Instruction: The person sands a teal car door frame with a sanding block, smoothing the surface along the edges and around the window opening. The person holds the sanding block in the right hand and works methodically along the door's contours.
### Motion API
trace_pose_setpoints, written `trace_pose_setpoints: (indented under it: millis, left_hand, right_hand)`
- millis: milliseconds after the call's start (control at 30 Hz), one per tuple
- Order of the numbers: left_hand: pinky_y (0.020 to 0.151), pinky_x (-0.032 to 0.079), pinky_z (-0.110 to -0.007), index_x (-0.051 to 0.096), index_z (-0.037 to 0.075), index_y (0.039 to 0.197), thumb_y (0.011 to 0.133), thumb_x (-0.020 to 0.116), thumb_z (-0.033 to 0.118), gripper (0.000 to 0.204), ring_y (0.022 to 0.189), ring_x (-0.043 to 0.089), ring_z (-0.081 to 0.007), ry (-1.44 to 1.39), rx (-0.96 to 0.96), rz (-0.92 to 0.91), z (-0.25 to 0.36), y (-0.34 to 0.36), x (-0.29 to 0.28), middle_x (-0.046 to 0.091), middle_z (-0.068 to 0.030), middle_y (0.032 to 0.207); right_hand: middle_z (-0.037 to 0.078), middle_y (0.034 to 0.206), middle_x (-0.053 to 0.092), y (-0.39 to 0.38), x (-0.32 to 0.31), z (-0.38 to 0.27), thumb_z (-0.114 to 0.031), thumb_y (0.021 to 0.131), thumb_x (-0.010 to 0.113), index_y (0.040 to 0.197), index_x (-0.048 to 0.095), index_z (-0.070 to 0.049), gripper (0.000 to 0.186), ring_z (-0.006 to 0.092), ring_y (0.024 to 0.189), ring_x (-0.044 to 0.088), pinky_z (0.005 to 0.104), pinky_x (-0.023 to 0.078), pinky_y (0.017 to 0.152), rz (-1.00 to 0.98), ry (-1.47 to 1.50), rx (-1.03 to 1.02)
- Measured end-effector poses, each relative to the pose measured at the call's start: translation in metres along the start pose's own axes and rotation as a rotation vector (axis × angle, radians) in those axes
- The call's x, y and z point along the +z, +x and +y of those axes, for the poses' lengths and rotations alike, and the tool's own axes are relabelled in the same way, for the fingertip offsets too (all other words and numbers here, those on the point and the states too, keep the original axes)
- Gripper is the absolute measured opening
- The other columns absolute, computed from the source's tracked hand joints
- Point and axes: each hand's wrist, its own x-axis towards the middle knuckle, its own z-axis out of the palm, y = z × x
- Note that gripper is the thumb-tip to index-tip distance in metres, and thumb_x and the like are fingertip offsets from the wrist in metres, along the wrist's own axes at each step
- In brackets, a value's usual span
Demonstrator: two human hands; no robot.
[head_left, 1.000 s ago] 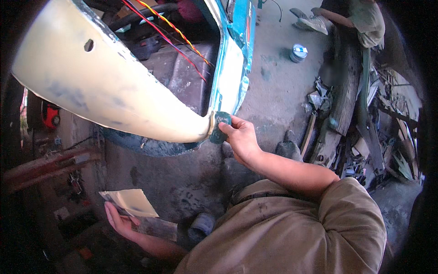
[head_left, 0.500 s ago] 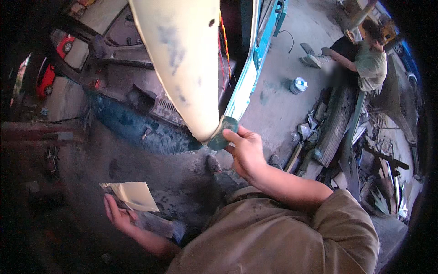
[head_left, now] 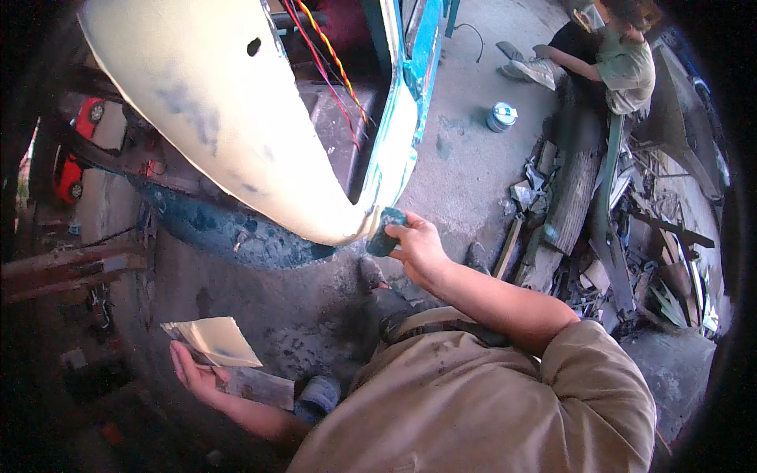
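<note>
A cream curved panel (head_left: 209, 110) with dark patches and a hole hangs from a teal vehicle body (head_left: 418, 102). At its lower tip my right hand (head_left: 418, 251) pinches a dark green flat spreader (head_left: 379, 241), pressed to the panel's edge, where a ridge of cream paste shows. Low at the left, my left hand (head_left: 199, 370) holds a flat board smeared with cream paste (head_left: 211, 337); a grey flat strip (head_left: 260, 386) sticks out beneath it, and whether both are one piece I cannot tell.
Red and yellow wires (head_left: 331, 55) hang inside the body. A tin (head_left: 501, 117) stands on the floor. At upper right a person (head_left: 623, 67) sits by logs and scrap (head_left: 568, 221). A bucket (head_left: 318, 394) is below my left hand; a red object (head_left: 83, 134) lies far left.
The view swung and shifted, so the panel's angle in the picture changed. My right hand stays at the panel's tip with the spreader; my left hand still holds the board.
</note>
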Motion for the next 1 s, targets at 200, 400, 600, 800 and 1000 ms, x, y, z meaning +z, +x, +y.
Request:
trace_pose_setpoints:
  millis: [200, 400, 600, 800, 1000]
  left_hand:
    - [0.066, 0.057, -0.031, 0.046, 0.0, 0.151, 0.099, 0.063, 0.044, 0.07, 0.109, 0.068, -0.0222, 0.093, 0.263, 0.143, -0.049, 0.023, -0.017, 0.057, -0.0151, 0.14]
    - [0.084, 0.055, -0.033, 0.055, -0.003, 0.142, 0.101, 0.065, 0.034, 0.057, 0.11, 0.062, -0.0186, -0.122, 0.005, 0.147, -0.069, 0.053, -0.007, 0.06, -0.0163, 0.132]
    - [0.043, 0.041, -0.023, 0.055, -0.005, 0.14, 0.1, 0.066, 0.033, 0.056, 0.068, 0.059, -0.0098, -0.331, -0.184, 0.023, -0.053, 0.113, 0.014, 0.064, -0.0143, 0.122]
    - [0.03, 0.029, -0.022, 0.054, -0.004, 0.141, 0.1, 0.065, 0.037, 0.059, 0.049, 0.051, -0.0091, -0.385, -0.177, -0.07, -0.051, 0.164, 0.015, 0.066, -0.0124, 0.116]
    - [0.051, 0.046, -0.028, 0.051, -0.004, 0.144, 0.098, 0.068, 0.041, 0.066, 0.081, 0.065, -0.0179, -0.345, -0.262, -0.287, -0.06, 0.184, 0.025, 0.06, -0.0164, 0.136]
  right_hand:
    - [0.011, 0.11, 0.071, 0.003, 0.027, 0.01, 0.006, 0.097, 0.052, 0.127, 0.064, 0.003, 0.033, 0.0205, 0.09, 0.07, 0.0354, 0.061, 0.078, 0.093, -0.036, -0.01]
    - [0.016, 0.112, 0.07, -0.009, 0.049, 0.006, 0.004, 0.098, 0.055, 0.127, 0.063, 0.007, 0.03, 0.0278, 0.101, 0.07, 0.043, 0.059, 0.094, 0.144, -0.13, -0.001]
    - [0.017, 0.113, 0.065, -0.034, 0.078, -0.011, 0.008, 0.093, 0.059, 0.132, 0.055, 0.008, 0.039, 0.0302, 0.094, 0.07, 0.0438, 0.063, 0.086, 0.374, -0.11, -0.084]
    - [0.02, 0.113, 0.063, -0.088, 0.136, -0.044, 0.006, 0.092, 0.062, 0.122, 0.058, 0.008, 0.03, 0.0356, 0.096, 0.071, 0.046, 0.064, 0.087, 0.495, -0.122, -0.141]
    - [0.02, 0.109, 0.068, -0.123, 0.173, -0.084, 0.005, 0.093, 0.061, 0.114, 0.054, 0.003, 0.022, 0.0355, 0.103, 0.07, 0.051, 0.061, 0.092, 0.544, -0.22, -0.2]
